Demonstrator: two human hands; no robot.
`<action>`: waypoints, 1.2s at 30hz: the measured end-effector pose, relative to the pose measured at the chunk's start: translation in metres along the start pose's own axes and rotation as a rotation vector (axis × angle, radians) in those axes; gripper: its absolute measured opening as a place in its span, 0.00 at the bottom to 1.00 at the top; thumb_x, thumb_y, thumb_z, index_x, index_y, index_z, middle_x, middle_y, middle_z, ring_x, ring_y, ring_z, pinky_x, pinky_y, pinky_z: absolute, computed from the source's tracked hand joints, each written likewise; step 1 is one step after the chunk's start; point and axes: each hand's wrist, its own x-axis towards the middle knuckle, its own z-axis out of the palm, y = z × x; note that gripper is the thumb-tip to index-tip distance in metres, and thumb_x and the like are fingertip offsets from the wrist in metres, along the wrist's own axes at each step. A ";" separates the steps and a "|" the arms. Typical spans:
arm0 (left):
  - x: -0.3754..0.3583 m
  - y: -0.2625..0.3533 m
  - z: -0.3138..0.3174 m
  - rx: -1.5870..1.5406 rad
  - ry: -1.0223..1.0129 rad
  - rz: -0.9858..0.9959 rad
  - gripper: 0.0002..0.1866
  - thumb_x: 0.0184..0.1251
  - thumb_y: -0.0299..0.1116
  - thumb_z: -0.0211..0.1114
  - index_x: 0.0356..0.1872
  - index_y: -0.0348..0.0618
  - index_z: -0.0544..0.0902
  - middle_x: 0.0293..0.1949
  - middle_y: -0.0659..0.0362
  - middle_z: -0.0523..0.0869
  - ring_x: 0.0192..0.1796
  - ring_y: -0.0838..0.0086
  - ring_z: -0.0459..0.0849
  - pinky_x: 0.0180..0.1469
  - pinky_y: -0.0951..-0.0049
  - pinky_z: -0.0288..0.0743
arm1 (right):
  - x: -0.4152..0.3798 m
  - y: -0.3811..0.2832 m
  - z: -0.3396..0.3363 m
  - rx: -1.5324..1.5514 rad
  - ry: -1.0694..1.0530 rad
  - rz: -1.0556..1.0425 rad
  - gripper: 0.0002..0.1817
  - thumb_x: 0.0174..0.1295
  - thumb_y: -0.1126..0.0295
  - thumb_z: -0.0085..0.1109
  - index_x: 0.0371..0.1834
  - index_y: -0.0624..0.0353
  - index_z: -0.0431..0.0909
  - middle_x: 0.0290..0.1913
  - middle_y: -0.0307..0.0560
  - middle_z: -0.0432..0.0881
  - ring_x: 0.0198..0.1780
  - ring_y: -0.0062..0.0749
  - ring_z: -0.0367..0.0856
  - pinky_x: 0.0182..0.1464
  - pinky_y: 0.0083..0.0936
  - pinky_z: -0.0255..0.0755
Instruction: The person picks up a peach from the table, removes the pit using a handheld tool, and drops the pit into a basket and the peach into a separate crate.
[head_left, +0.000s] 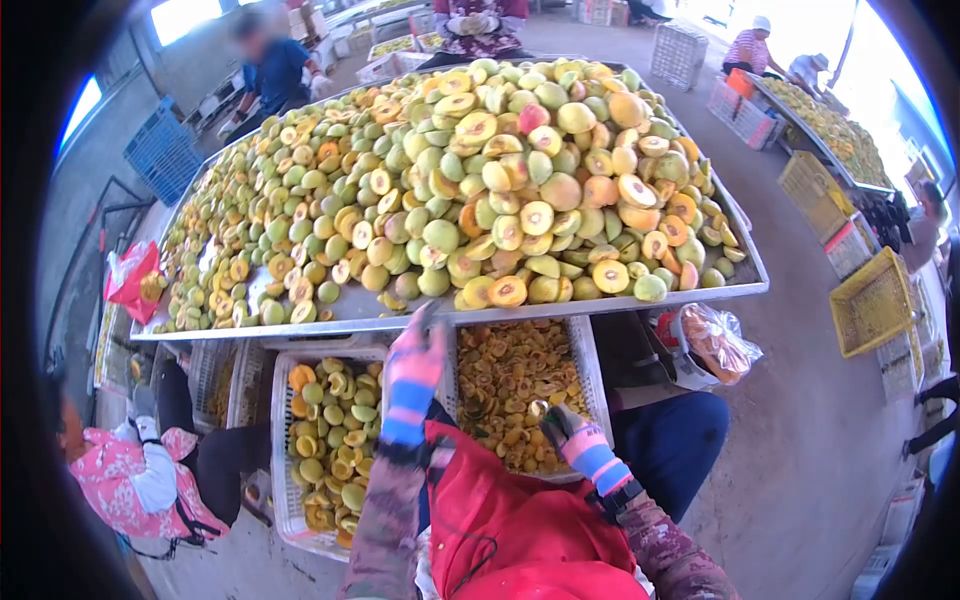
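Observation:
My left hand [415, 350], in a striped pink and blue glove with dark fingertips, is raised at the near edge of the metal table [350, 326]. Motion blurs its fingers, and I cannot make out anything in them. Halved peaches [507, 292] and whole-looking ones are heaped on the table just beyond it. My right hand [578, 442], gloved alike, is closed around a small tool with a shiny rounded metal tip [539, 408]. It is over a white crate [592, 375] of brownish pits and scraps [515, 380].
Left of that crate stands another white crate [283, 460] of pitted peach halves. A red bag [138, 283] hangs at the table's left corner. A clear plastic bag [718, 343] lies to the right. Co-workers sit around, one in a pink flowered top [130, 475]. Yellow crates [872, 302] stand far right.

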 end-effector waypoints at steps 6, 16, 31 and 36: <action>0.068 0.039 0.110 0.425 -0.231 0.108 0.30 0.51 0.55 0.67 0.49 0.46 0.74 0.54 0.47 0.77 0.48 0.51 0.80 0.49 0.57 0.75 | -0.036 0.030 0.001 0.343 -0.106 0.368 0.19 0.63 0.60 0.55 0.55 0.53 0.73 0.43 0.55 0.82 0.43 0.45 0.82 0.44 0.33 0.75; -0.025 0.021 0.058 -1.490 -0.411 -0.440 0.12 0.59 0.26 0.66 0.43 0.45 0.76 0.41 0.55 0.80 0.42 0.63 0.83 0.37 0.56 0.85 | -0.031 -0.066 -0.055 1.109 -0.087 0.226 0.11 0.67 0.60 0.52 0.47 0.52 0.72 0.29 0.32 0.75 0.25 0.11 0.69 0.22 0.11 0.63; -0.111 0.052 0.050 -0.968 -0.253 0.153 0.16 0.70 0.34 0.53 0.53 0.35 0.71 0.49 0.52 0.79 0.51 0.70 0.78 0.53 0.70 0.73 | -0.041 -0.092 -0.020 1.392 -0.072 0.273 0.12 0.66 0.58 0.52 0.43 0.55 0.71 0.24 0.38 0.72 0.19 0.23 0.70 0.18 0.21 0.63; -0.121 0.067 0.041 -1.177 -0.175 0.168 0.19 0.73 0.43 0.48 0.52 0.38 0.73 0.51 0.53 0.77 0.52 0.69 0.77 0.57 0.68 0.70 | -0.038 -0.080 -0.004 0.096 0.440 -0.489 0.19 0.61 0.67 0.55 0.53 0.61 0.68 0.35 0.45 0.77 0.34 0.36 0.77 0.36 0.31 0.73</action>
